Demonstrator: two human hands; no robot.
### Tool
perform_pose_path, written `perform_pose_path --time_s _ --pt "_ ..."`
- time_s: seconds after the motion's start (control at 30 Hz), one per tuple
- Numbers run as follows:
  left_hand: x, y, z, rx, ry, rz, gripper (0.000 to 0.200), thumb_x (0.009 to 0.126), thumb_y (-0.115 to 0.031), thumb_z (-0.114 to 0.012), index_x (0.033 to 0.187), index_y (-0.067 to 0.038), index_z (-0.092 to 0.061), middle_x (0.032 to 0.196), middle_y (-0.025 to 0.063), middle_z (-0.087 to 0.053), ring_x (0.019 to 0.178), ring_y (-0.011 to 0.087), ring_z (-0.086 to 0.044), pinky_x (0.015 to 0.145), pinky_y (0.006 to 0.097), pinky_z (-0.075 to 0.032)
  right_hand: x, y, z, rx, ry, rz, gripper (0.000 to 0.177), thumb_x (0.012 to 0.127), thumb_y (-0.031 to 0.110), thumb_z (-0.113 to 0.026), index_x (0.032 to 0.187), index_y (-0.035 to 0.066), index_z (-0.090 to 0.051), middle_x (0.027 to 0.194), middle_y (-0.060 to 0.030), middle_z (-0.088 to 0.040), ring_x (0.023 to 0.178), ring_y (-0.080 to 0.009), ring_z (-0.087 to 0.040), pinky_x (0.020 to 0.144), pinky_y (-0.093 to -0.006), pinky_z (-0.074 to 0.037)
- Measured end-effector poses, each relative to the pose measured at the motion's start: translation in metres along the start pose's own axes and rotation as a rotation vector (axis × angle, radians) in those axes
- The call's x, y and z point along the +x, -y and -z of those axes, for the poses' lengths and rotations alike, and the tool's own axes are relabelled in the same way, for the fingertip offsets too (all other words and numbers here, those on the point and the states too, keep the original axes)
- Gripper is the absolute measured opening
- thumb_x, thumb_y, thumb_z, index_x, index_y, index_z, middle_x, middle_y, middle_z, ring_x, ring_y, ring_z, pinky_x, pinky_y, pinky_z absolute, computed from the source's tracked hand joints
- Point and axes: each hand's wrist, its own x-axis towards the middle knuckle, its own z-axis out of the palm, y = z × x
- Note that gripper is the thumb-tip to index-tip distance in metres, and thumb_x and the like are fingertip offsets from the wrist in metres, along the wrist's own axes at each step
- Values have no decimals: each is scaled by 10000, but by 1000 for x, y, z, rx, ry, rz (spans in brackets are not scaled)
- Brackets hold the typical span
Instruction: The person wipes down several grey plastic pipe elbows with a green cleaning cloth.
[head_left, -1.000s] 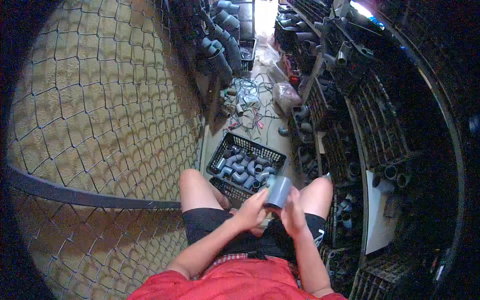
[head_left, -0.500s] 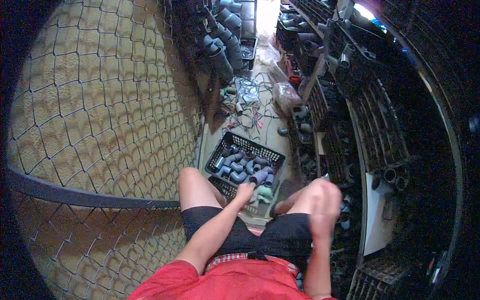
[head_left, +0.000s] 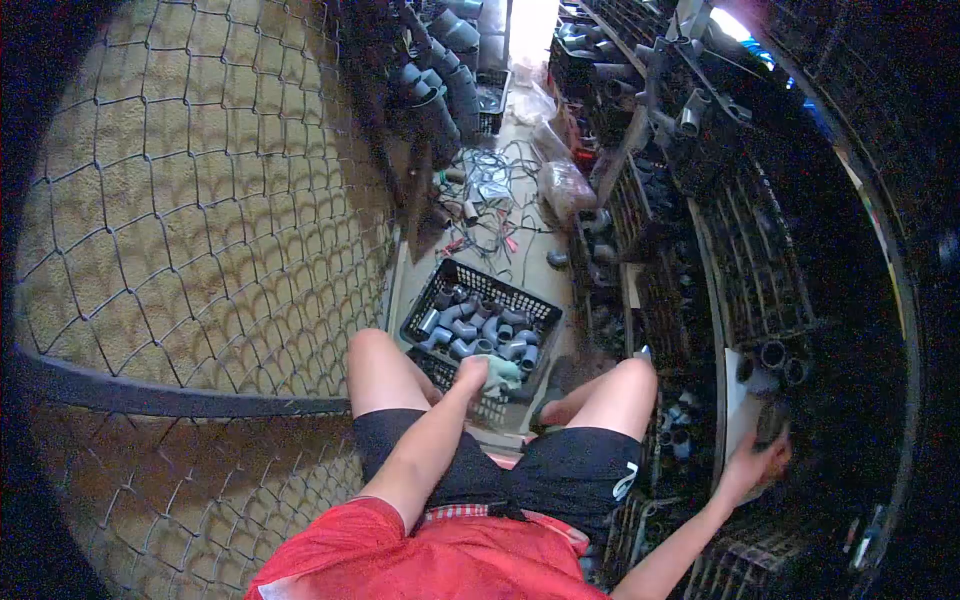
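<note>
My left hand (head_left: 473,374) is closed on a pale green cloth (head_left: 505,376) at the near edge of a black plastic crate (head_left: 408,322). Grey pipe fittings (head_left: 468,328), mostly elbows, lie loose inside that crate, just beyond the hand. Out to the right, my right hand (head_left: 750,470) reaches to the shelving with its fingers apart. A dark object (head_left: 771,422) in front of a white panel (head_left: 736,400) is close to its fingertips; shadow hides its detail.
Chain-link mesh (head_left: 200,220) runs along my left. Dark racks (head_left: 760,250) of fittings stand on the right. Tangled cables (head_left: 490,215) and a plastic bag (head_left: 568,188) lie on the floor ahead. Larger grey fittings (head_left: 450,95) are stacked at the far left.
My right hand has swung from over the right knee out to the shelving. A grey fitting was at my left hand's fingertips; now the green cloth is there. The view has shifted slightly.
</note>
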Motion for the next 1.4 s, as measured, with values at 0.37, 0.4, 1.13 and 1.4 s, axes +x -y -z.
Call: perform_pose_path --time_s 0.37,0.4,1.13,1.4 --pt "-57 -45 11 33 111 -91 397 901 -350 -573 1098 -27 -695 1086 213 -687 1035 350 -654 900 417 -493 0 -48 -29 653 -239 -175 504 937 250 -634 1343 -18 -503 1350 -222 -530 1232 -325 -522 1055 -414 -387" --pt "-58 -45 12 -37 123 -126 410 906 -365 -571 1101 -25 -691 1086 210 -686 1036 348 -652 900 414 -493 -5 -47 -25 745 -282 -219 498 952 277 -605 1348 0 -491 1332 -204 -533 1237 -314 -505 1058 -421 -384" --pt "-275 -186 69 -175 228 -1309 534 672 57 -690 1186 -67 -617 1173 136 -639 1094 338 -618 957 406 -495 -107 182 -14 2056 787 -958 447 976 424 -392 1121 53 -596 948 -71 -646 856 -225 -611 845 -369 -506" --pt "-268 -187 74 -347 149 -970 326 737 51 -682 1051 -37 -669 1048 141 -689 995 299 -672 873 364 -527 -30 94 -28 2382 499 -768 408 976 399 -430 1061 4 -487 965 -100 -521 859 -220 -519 860 -417 -468"
